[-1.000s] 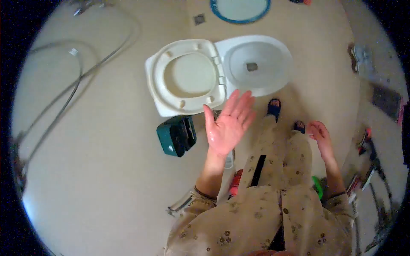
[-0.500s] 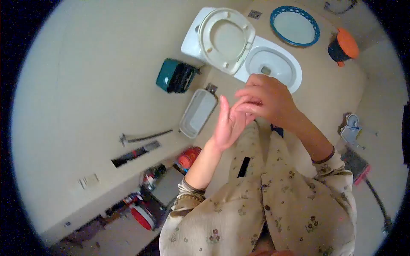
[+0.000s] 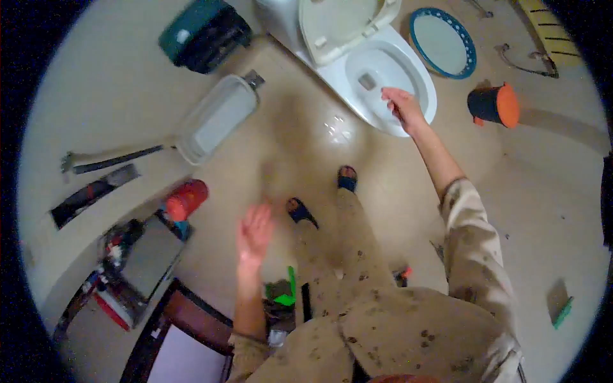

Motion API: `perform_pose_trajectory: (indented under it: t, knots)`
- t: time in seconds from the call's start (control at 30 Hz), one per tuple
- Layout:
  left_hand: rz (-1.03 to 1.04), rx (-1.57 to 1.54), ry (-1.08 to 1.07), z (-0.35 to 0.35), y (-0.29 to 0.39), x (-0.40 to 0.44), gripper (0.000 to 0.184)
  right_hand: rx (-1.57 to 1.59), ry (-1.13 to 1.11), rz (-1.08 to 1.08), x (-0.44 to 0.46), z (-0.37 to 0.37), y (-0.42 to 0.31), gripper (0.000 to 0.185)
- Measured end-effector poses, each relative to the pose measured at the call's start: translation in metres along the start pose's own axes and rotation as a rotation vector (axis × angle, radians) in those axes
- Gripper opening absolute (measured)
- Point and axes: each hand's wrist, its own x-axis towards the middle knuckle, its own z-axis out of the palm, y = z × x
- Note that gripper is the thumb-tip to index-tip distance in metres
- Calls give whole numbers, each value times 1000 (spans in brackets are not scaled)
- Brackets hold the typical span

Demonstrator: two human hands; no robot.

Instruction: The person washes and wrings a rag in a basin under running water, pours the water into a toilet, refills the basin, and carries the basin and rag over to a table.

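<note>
My right hand (image 3: 403, 107) is held out in front of the white toilet (image 3: 418, 67), over its bowl from this view. Its fingers are loosely bent and apart, and nothing shows in them. The toilet's lid and seat (image 3: 341, 32) are raised. My left hand (image 3: 254, 235) hangs lower and to the left, above the tiled floor (image 3: 255, 172). Its fingers stretch out, slightly smeared by motion, with nothing in the palm. My feet wear dark slippers (image 3: 302, 212). Both hands are apart from every object.
A blue-rimmed basin (image 3: 416, 38) and a black bucket with an orange top (image 3: 507, 105) stand at the upper right. Along the left wall are a dark green bin (image 3: 198, 35), a pale tub (image 3: 217, 118) and a red container (image 3: 186, 199). A doorway (image 3: 191, 351) lies lower left.
My hands were touching each other and are now far apart, the left lower and leftward, the right near the bowl. The view has shifted, showing the slippers and more floor.
</note>
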Motion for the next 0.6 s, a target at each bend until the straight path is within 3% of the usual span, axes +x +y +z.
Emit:
perform_pose_trajectory:
  t: [0.03, 0.07, 0.1, 0.17, 0.2, 0.3, 0.33, 0.4, 0.43, 0.5, 0.6]
  knots:
    - [2, 34, 238, -33, -5, -9, 56, 14, 157, -29, 25, -16, 23, 16]
    - [17, 38, 227, -67, -12, -21, 53, 32, 319, -70, 48, -34, 46, 15]
    - [-5, 18, 339, -93, -22, -31, 51, 15, 344, -51, 71, -54, 72, 15]
    - [-52, 1, 554, -152, -45, -53, 47, 63, 733, -289, 102, -89, 123, 17]
    - [-74, -2, 659, -180, -60, -55, 46, 45, 744, -280, 111, -102, 143, 17]
    - [-200, 191, 681, -199, -99, -65, 45, -538, 1176, -189, 116, -134, 188, 21]
    - [-222, 200, 696, -198, -107, -69, 45, -550, 1179, -162, 101, -140, 201, 21]
    - [-273, 229, 458, -184, -130, -59, 46, -511, 1072, -138, 77, -154, 212, 23]
    - [-309, 234, 535, -148, -125, -49, 41, -517, 1083, -140, 64, -158, 213, 23]
    - [-316, 256, 485, -124, -129, -34, 42, -768, 1029, -96, 46, -169, 230, 36]
    - [-319, 288, 458, -97, -133, -20, 43, -643, 888, -26, 31, -178, 252, 50]
